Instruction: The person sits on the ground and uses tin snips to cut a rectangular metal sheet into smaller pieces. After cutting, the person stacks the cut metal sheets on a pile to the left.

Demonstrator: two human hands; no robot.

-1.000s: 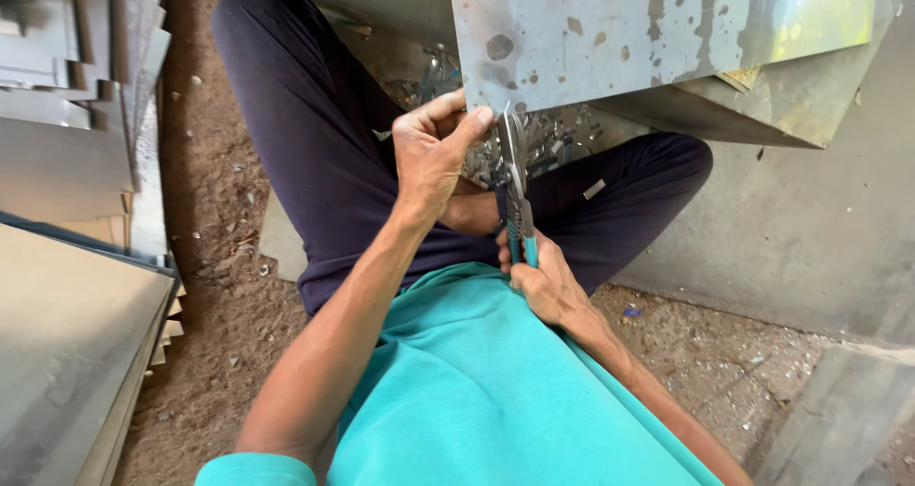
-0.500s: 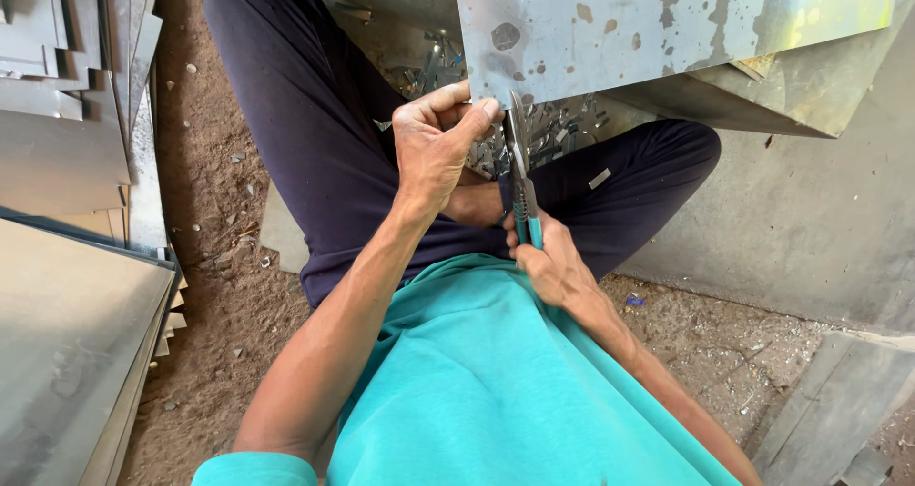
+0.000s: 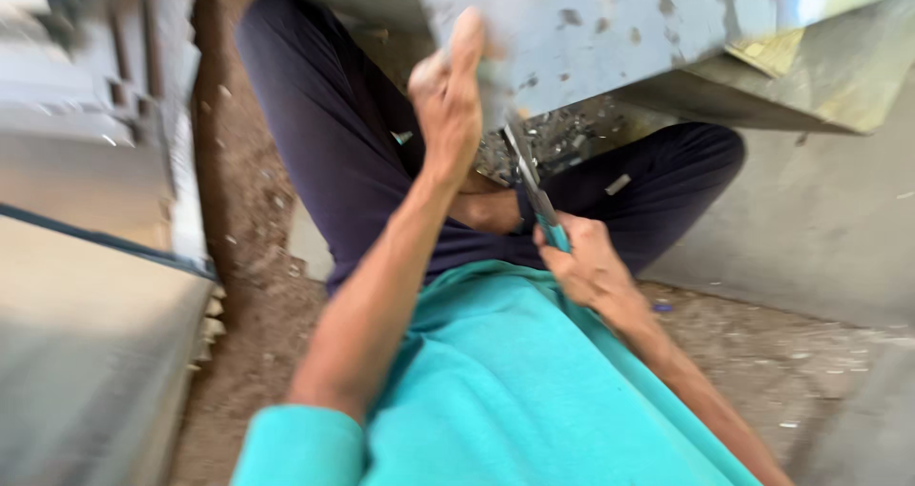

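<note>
Head view: we cut sheet metal while seated on the dirt floor [image 3: 248, 286].
Our left hand [image 3: 448, 95] is clamped on the edge of the grey metal sheet [image 3: 610, 29] above our lap; our right hand [image 3: 586, 262] is closed round the teal-handled snips [image 3: 534, 195], blades at the sheet's lower edge.

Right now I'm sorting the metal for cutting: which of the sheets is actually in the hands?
The mottled grey sheet at the top: the left hand grips its edge and the right hand works teal-handled snips at it. The sheets stacked at left lie untouched.
</note>
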